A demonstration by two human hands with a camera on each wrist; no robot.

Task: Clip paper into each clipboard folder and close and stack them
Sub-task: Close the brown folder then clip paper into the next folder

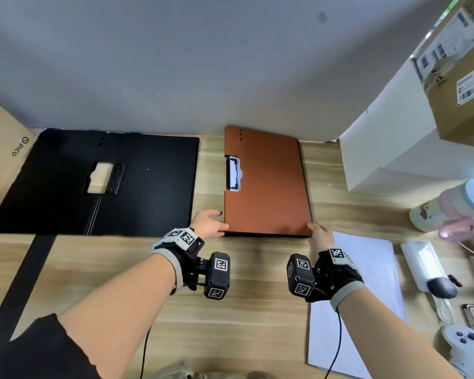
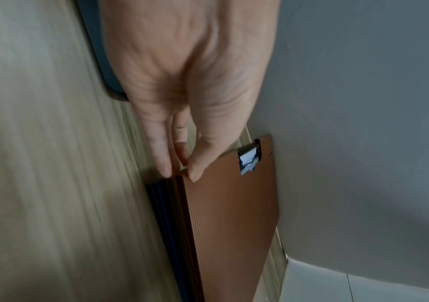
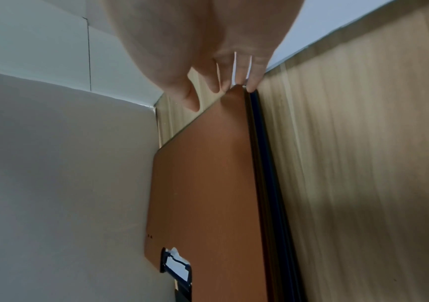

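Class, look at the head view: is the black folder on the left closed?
No, the black folder lies spread open flat, both halves showing.

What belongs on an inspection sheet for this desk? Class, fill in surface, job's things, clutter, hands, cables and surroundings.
Surface: pale wooden desk.
Job's things: closed brown clipboard folder tops dark folders; black clipboard folder lies open, no paper seen; white paper sheet near right.
Clutter: pastel plastic bottle, white game controller.
Hands: left hand and right hand touch the stack's near corners, fingers straight.
Cables: thin black cables run from both wrists.
Surroundings: grey wall, brown cardboard boxes.
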